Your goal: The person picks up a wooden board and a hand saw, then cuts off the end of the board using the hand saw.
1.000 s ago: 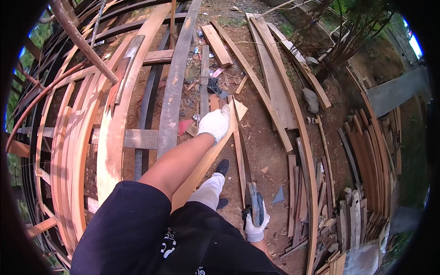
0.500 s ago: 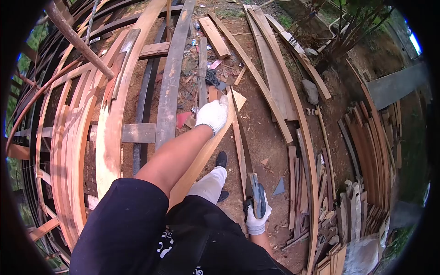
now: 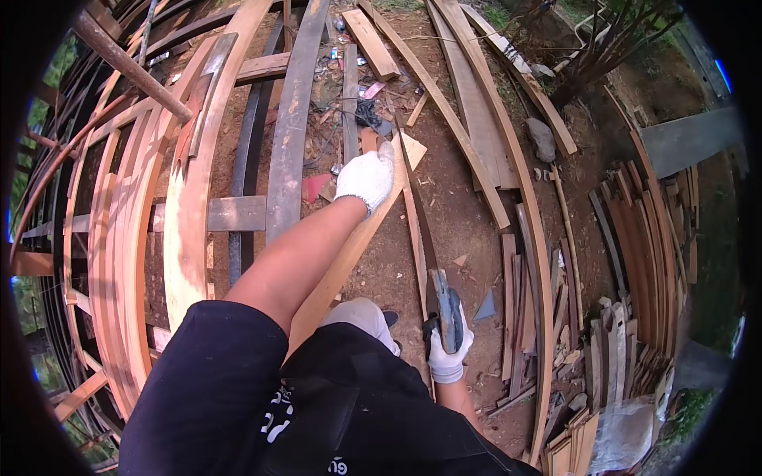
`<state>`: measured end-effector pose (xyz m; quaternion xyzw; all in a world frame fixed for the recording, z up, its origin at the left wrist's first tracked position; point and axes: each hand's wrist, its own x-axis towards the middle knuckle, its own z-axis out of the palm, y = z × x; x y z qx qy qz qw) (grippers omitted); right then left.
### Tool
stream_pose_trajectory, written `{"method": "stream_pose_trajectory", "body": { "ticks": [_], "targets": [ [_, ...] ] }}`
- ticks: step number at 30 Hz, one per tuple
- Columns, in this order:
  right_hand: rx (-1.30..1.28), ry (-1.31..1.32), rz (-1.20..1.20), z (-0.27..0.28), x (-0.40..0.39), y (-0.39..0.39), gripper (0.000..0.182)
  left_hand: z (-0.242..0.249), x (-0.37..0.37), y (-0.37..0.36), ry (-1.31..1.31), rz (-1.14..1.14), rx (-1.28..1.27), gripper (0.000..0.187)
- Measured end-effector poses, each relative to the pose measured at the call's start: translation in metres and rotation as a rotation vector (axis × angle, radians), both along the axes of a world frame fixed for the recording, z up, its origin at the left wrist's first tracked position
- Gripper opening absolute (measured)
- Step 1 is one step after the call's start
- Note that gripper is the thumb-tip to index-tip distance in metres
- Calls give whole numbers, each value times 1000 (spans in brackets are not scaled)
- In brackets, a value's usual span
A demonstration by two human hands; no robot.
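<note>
Over dirt ground (image 3: 379,274), left grip (image 3: 365,182) clasping board (image 3: 341,262) near end, right grip (image 3: 451,353) clenching saw handle (image 3: 443,305), blade (image 3: 423,226) crossing board, no piece coming off.

On our left we saw long pale boards (image 3: 121,262) lying side by side, with a rough brown pole (image 3: 131,70) slanting above them. Nearer the middle we saw a dark weathered plank (image 3: 297,119). Just right of it, litter covered the dirt: a red scrap (image 3: 315,188), a crumpled black piece (image 3: 367,114) and a pink scrap (image 3: 371,90), with a short, wide board (image 3: 371,44) lying beyond them. To our right we made out a grey rock (image 3: 541,141) near a thin stick (image 3: 567,242), a blue-grey triangular piece (image 3: 485,307), stacked brown strips (image 3: 652,270), a flat grey panel (image 3: 687,143) and crumpled clear plastic (image 3: 625,435).
</note>
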<state>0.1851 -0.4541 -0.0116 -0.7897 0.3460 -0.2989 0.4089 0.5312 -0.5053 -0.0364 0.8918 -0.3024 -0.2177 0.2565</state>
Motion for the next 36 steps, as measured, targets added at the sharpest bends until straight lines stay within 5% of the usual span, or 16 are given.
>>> {"method": "stream_pose_trajectory", "body": {
  "ticks": [8, 15, 19, 22, 30, 33, 36],
  "targets": [
    [-84, -236, 85, -15, 166, -98, 57, -9, 8, -2, -75, 9, 11, 70],
    [-77, -29, 83, 15, -6, -7, 65, -12, -1, -6, -35, 49, -7, 71],
    [44, -167, 71, -30, 83, -58, 63, -15, 3, -3, -47, -2, 27, 72],
    [-31, -199, 86, -11, 179, -112, 59, -5, 3, -1, -52, 45, 12, 74],
    [19, 39, 29, 18, -17, 3, 65, 4, -2, -2, 17, 50, 13, 75],
    [-50, 32, 85, -4, 17, -19, 65, -3, 1, -3, 17, 41, 8, 75],
    [-25, -207, 84, -31, 135, -94, 59, -9, -3, -2, -28, 60, -11, 79]
  ]
}}
